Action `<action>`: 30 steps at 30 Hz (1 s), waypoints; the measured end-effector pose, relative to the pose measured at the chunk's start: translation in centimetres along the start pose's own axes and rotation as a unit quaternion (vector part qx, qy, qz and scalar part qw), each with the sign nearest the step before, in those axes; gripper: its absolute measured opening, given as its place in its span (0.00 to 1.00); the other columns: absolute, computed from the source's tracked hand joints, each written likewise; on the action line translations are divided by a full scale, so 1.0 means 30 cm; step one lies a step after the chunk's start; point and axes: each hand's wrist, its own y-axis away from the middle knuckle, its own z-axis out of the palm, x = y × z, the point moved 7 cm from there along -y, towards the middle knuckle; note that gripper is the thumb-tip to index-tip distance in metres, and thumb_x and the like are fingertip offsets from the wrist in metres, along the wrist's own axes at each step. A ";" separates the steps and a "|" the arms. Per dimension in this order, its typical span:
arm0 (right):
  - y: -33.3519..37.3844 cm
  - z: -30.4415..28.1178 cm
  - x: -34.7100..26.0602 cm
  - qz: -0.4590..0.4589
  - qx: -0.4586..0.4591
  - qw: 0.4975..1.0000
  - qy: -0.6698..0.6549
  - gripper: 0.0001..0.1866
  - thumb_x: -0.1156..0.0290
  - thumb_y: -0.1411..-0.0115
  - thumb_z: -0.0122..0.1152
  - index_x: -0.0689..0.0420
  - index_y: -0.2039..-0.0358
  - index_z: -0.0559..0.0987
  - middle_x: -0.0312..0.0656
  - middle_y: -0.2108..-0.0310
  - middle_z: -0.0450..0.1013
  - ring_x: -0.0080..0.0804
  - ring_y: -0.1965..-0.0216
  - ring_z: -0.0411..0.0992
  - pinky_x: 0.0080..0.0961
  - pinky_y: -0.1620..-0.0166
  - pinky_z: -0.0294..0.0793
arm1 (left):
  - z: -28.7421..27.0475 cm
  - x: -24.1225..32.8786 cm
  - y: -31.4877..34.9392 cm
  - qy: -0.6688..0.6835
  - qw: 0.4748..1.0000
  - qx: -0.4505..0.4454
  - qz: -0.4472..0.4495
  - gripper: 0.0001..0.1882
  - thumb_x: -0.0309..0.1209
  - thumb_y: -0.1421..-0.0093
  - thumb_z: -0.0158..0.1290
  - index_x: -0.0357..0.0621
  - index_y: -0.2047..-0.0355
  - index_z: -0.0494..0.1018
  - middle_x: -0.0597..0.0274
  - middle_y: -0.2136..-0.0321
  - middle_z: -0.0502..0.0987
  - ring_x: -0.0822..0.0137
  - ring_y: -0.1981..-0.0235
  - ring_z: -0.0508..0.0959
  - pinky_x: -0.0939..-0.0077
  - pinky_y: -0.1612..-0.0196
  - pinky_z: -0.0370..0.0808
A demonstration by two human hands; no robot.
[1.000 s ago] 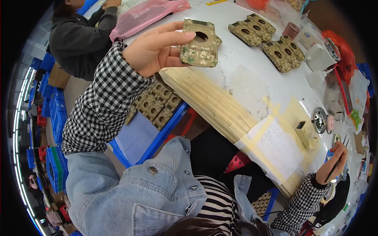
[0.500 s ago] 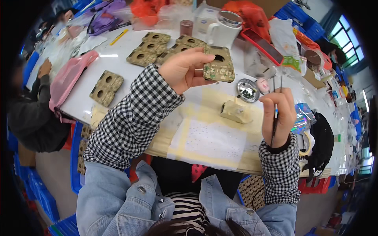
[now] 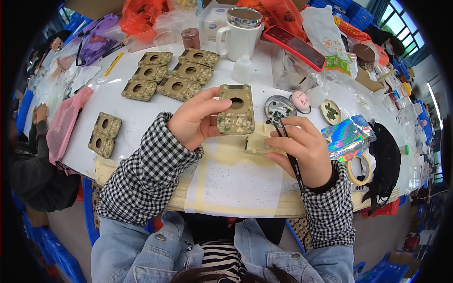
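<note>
Currently the left hand (image 3: 197, 118) pinches one camouflage piece (image 3: 236, 119), the right hand (image 3: 306, 151) one tweezers (image 3: 294, 162); beyond the left fingers (image 3: 213, 108) lie six similar pieces (image 3: 203, 75).

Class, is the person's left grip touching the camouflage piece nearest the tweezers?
Touching. The head view shows the left grip with its thumb lying over the left edge of the camouflage piece, its tip beside the dark hole.
</note>
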 end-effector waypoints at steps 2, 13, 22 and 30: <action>0.001 0.006 0.008 -0.002 -0.001 1.000 0.001 0.13 0.72 0.62 0.70 0.55 0.74 0.77 0.39 0.74 0.72 0.40 0.62 0.71 0.31 0.62 0.73 | 0.008 0.003 0.000 -0.007 1.000 -0.003 0.005 0.24 0.30 0.37 0.42 0.34 0.43 0.54 0.52 0.51 0.70 0.65 0.52 0.74 0.68 0.50 0.74; -0.007 -0.007 0.023 0.025 0.013 0.999 -0.029 0.11 0.75 0.61 0.69 0.56 0.75 0.77 0.39 0.75 0.71 0.39 0.67 0.70 0.31 0.64 0.71 | 0.020 -0.003 -0.007 -0.010 1.000 -0.005 -0.004 0.23 0.29 0.38 0.44 0.35 0.44 0.55 0.55 0.52 0.70 0.67 0.53 0.74 0.70 0.51 0.74; 0.039 -0.116 0.080 0.121 0.142 0.969 -0.165 0.05 0.81 0.49 0.60 0.62 0.69 0.76 0.43 0.73 0.72 0.31 0.68 0.69 0.24 0.62 0.67 | 0.025 -0.010 -0.002 -0.010 1.000 -0.016 -0.020 0.25 0.29 0.38 0.42 0.32 0.43 0.53 0.50 0.51 0.70 0.64 0.51 0.73 0.68 0.49 0.73; 0.050 -0.104 0.077 0.200 0.207 0.891 -0.350 0.04 0.77 0.40 0.52 0.65 0.67 0.73 0.40 0.71 0.71 0.22 0.69 0.65 0.19 0.63 0.64 | 0.079 -0.016 0.018 -0.003 0.998 -0.059 -0.024 0.27 0.31 0.38 0.41 0.30 0.41 0.51 0.46 0.49 0.68 0.62 0.48 0.72 0.69 0.46 0.69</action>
